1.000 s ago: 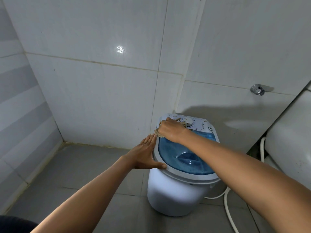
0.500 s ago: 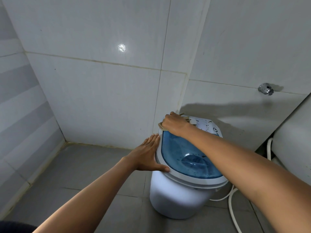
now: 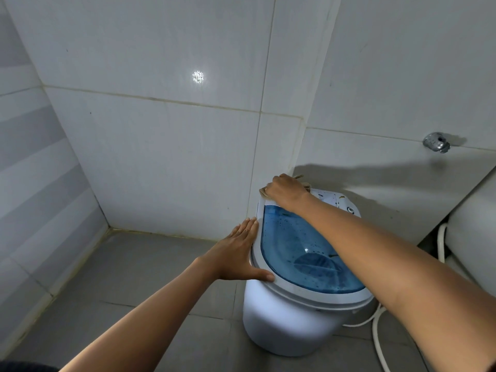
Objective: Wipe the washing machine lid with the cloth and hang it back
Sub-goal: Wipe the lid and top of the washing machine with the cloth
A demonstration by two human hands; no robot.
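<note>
A small white washing machine [image 3: 284, 318] stands on the grey floor in the room's corner. Its lid [image 3: 300, 251] is see-through blue with a pale rim and has dark specks on it. My right hand [image 3: 285, 191] grips a beige cloth [image 3: 264, 193] and presses it on the far left corner of the machine's top, beside the control panel [image 3: 335, 200]. Most of the cloth is hidden under that hand. My left hand [image 3: 239, 253] lies flat against the lid's left rim, fingers straight and thumb on the front edge.
White tiled walls meet right behind the machine. A metal tap [image 3: 436, 142] sticks out of the right wall. A large white appliance [image 3: 472, 226] stands at the right edge, and a white hose [image 3: 377, 336] runs over the floor beside the machine.
My right hand has slid the cloth from the control knobs toward the far left corner of the machine's top. The left hand stays on the rim. The view has shifted slightly.
</note>
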